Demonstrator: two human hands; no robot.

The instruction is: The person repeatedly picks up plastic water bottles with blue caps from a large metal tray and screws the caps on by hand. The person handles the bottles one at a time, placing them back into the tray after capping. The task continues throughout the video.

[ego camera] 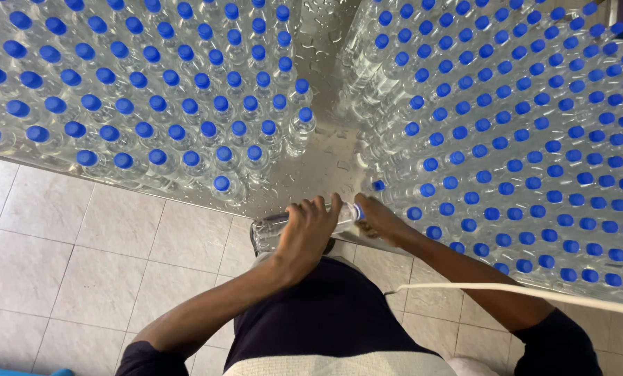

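Wet metal table (322, 163) carries two big groups of clear plastic bottles with blue caps, standing upright: one block on the left (151, 90), a bigger one on the right (520, 139). Bare wet strip runs between them. Beige tiled floor (67, 264) below the table edge.

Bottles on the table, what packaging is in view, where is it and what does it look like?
Left group of bottles: upright on the wet metal table, clear plastic, blue caps.
Right group of bottles: same kind, packed closely.
Held bottle: lying sideways at the table edge, left hand over it, right hand at its cap.
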